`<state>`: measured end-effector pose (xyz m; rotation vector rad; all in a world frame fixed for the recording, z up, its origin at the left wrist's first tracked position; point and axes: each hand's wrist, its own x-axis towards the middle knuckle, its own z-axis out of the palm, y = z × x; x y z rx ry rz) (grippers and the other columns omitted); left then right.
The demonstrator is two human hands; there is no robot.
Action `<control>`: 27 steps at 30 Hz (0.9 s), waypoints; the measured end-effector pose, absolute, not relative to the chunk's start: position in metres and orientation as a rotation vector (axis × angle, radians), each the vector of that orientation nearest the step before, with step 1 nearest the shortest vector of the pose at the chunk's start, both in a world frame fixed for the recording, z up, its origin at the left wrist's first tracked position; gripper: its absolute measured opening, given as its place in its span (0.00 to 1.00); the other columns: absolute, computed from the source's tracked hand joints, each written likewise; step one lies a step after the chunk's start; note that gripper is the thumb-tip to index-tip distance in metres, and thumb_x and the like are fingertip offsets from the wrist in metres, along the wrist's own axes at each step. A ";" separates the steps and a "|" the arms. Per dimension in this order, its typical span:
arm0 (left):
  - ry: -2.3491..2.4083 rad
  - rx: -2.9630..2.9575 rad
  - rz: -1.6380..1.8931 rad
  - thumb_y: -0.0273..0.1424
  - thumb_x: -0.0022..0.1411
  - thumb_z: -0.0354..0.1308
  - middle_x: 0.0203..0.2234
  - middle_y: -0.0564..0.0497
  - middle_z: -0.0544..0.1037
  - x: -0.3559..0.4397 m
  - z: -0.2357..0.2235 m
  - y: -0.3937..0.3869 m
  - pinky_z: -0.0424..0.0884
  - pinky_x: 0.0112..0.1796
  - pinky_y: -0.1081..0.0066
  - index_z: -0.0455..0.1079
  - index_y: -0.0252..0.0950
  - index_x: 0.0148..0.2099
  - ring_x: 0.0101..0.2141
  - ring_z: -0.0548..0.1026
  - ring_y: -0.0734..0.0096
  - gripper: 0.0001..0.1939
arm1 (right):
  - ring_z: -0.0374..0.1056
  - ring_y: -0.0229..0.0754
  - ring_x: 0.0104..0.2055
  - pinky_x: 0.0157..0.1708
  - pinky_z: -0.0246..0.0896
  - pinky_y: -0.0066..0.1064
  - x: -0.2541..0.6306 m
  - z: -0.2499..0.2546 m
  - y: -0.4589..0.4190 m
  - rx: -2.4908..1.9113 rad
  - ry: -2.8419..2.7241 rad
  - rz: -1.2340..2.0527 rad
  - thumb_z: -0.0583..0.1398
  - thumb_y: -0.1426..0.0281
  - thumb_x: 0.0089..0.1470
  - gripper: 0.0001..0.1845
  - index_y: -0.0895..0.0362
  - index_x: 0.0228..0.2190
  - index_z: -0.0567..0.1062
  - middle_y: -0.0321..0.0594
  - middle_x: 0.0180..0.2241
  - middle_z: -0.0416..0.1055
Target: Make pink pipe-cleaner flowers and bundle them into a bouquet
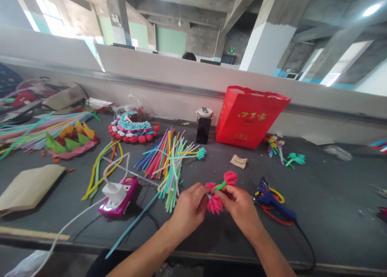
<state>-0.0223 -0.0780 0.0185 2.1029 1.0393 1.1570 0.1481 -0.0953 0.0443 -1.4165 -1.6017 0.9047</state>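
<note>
In front of me, near the table's front edge, both hands meet over pink craft flowers made of what look like fuzzy pipe cleaners. Pinched in my left hand [190,206] is a pink flower cluster [214,205] whose head hangs below the fingers. My right hand [237,201] has its fingertips closed on the green stem of a pink flower [230,177], which points up and right. The stems touch or nearly touch between the fingertips; the exact join is hidden. A bundle of colourful pipe cleaners [169,164] lies beyond my left hand.
A blue glue gun [276,206] lies right of my right hand, over orange- and yellow-handled tools. A purple power strip [119,200] with a white plug sits left. Behind stand a red bag [252,119], a black phone [203,130] and a cup [204,112]. Turquoise flowers [296,159] lie right.
</note>
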 end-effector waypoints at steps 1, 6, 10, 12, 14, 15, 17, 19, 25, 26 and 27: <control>1.047 1.983 1.161 0.25 0.63 0.52 0.26 0.49 0.72 -0.022 0.019 -0.078 0.64 0.30 0.73 0.71 0.36 0.32 0.28 0.70 0.70 0.09 | 0.68 0.41 0.28 0.29 0.62 0.27 0.149 0.045 -0.096 -1.405 -1.630 0.898 0.59 0.59 0.57 0.15 0.58 0.31 0.79 0.37 0.26 0.76; 0.875 1.267 0.987 0.38 0.57 0.62 0.18 0.56 0.66 -0.018 0.019 -0.074 0.53 0.18 0.76 0.71 0.33 0.31 0.16 0.58 0.81 0.12 | 0.73 0.43 0.34 0.38 0.65 0.29 0.151 0.046 -0.096 -1.323 -1.759 0.715 0.59 0.67 0.58 0.09 0.54 0.33 0.80 0.37 0.31 0.78; 0.708 0.944 0.838 0.38 0.50 0.68 0.17 0.54 0.69 -0.023 0.023 -0.072 0.45 0.15 0.77 0.71 0.30 0.31 0.13 0.56 0.85 0.15 | 0.73 0.43 0.38 0.42 0.65 0.30 0.154 0.048 -0.097 -1.264 -1.818 0.585 0.61 0.69 0.56 0.07 0.53 0.30 0.80 0.38 0.34 0.78; 0.618 0.833 0.737 0.35 0.49 0.69 0.17 0.54 0.70 -0.027 0.024 -0.070 0.43 0.15 0.77 0.71 0.29 0.29 0.12 0.54 0.87 0.14 | 0.72 0.42 0.36 0.40 0.65 0.28 0.155 0.051 -0.097 -1.233 -1.823 0.646 0.62 0.69 0.56 0.06 0.53 0.30 0.80 0.37 0.32 0.78; 0.517 0.750 0.650 0.33 0.49 0.69 0.16 0.54 0.70 -0.030 0.024 -0.069 0.42 0.15 0.78 0.71 0.29 0.29 0.11 0.52 0.89 0.13 | 0.72 0.41 0.33 0.37 0.65 0.27 0.156 0.053 -0.099 -1.194 -1.815 0.774 0.62 0.68 0.56 0.06 0.53 0.31 0.80 0.36 0.30 0.78; 0.469 0.721 0.615 0.32 0.49 0.69 0.15 0.54 0.69 -0.031 0.024 -0.068 0.42 0.15 0.78 0.71 0.29 0.29 0.10 0.51 0.89 0.12 | 0.72 0.40 0.32 0.36 0.65 0.26 0.156 0.055 -0.099 -1.175 -1.804 0.840 0.62 0.67 0.56 0.06 0.53 0.31 0.80 0.35 0.29 0.78; 0.396 0.688 0.548 0.31 0.50 0.68 0.15 0.55 0.68 -0.033 0.024 -0.066 0.42 0.14 0.78 0.71 0.29 0.29 0.10 0.49 0.89 0.12 | 0.72 0.40 0.32 0.35 0.65 0.26 0.154 0.056 -0.101 -1.143 -1.780 0.930 0.62 0.65 0.56 0.08 0.54 0.30 0.80 0.36 0.29 0.77; 0.379 0.693 0.501 0.32 0.51 0.68 0.15 0.56 0.67 -0.033 0.025 -0.065 0.43 0.14 0.78 0.70 0.29 0.30 0.10 0.50 0.89 0.12 | 0.71 0.40 0.31 0.34 0.65 0.26 0.152 0.054 -0.101 -1.157 -1.746 0.943 0.62 0.64 0.56 0.09 0.55 0.28 0.79 0.36 0.27 0.77; 0.915 1.277 0.869 0.38 0.58 0.60 0.30 0.51 0.73 -0.030 0.031 -0.069 0.65 0.24 0.73 0.69 0.34 0.41 0.23 0.70 0.75 0.13 | 0.66 0.39 0.25 0.27 0.60 0.27 0.150 0.041 -0.094 -1.416 -1.510 0.770 0.61 0.62 0.54 0.12 0.57 0.25 0.75 0.36 0.22 0.72; 1.045 1.495 0.974 0.35 0.59 0.59 0.32 0.50 0.74 -0.029 0.031 -0.071 0.68 0.29 0.71 0.68 0.35 0.43 0.28 0.72 0.72 0.12 | 0.65 0.39 0.24 0.27 0.60 0.27 0.151 0.040 -0.093 -1.446 -1.474 0.744 0.61 0.61 0.53 0.13 0.57 0.24 0.75 0.36 0.22 0.72; 1.150 1.733 1.072 0.32 0.58 0.59 0.35 0.48 0.74 -0.028 0.031 -0.073 0.69 0.34 0.68 0.68 0.35 0.45 0.32 0.73 0.68 0.12 | 0.65 0.39 0.24 0.27 0.59 0.27 0.152 0.039 -0.091 -1.465 -1.444 0.725 0.61 0.61 0.53 0.13 0.57 0.24 0.75 0.36 0.21 0.71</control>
